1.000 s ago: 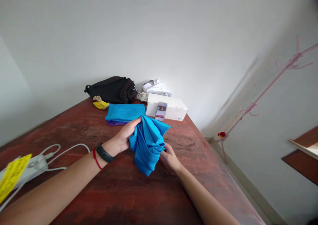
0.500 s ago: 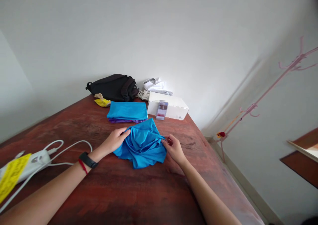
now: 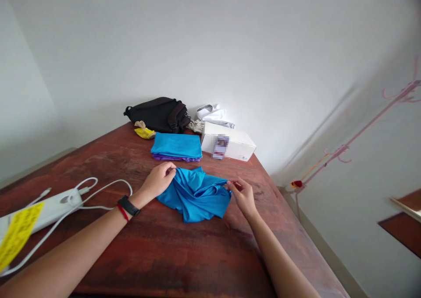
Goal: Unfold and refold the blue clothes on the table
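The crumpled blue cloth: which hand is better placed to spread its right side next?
Probably the right hand: it pinches the crumpled blue cloth on that side, while the left hand grips the opposite side.

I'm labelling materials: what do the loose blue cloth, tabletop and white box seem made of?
Loose blue cloth: probably a thin synthetic fabric, softly sheeny, judging by its supple creases and highlights. Tabletop: apparently wood, reddish-brown with a slight gloss, given its dark streaks, though laminate is possible. White box: likely smooth cardboard, from its flat panels and crisp edges.
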`<action>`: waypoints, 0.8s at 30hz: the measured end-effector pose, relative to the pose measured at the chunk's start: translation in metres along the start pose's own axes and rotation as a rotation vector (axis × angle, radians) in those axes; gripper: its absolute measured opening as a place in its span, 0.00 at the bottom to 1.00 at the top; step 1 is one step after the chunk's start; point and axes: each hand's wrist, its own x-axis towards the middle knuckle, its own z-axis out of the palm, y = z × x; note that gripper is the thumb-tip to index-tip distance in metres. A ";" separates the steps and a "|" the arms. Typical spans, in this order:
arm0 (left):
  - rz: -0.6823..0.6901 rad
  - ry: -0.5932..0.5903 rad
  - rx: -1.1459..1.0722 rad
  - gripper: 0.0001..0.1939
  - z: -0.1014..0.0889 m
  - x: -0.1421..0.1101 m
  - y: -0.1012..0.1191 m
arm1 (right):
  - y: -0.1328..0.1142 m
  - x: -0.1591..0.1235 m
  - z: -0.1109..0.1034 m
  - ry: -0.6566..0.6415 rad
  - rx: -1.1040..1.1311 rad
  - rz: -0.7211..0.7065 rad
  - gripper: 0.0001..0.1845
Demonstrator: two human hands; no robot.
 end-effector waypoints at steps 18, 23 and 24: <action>-0.124 -0.342 -0.707 0.16 0.003 -0.022 0.051 | -0.016 0.000 0.002 0.080 0.565 0.235 0.22; -0.057 -0.245 -0.576 0.14 0.006 -0.024 0.056 | -0.020 -0.009 0.011 -0.279 0.337 0.156 0.28; -0.040 -0.192 -0.530 0.13 0.006 -0.024 0.056 | -0.020 -0.010 0.012 -0.321 0.277 0.122 0.29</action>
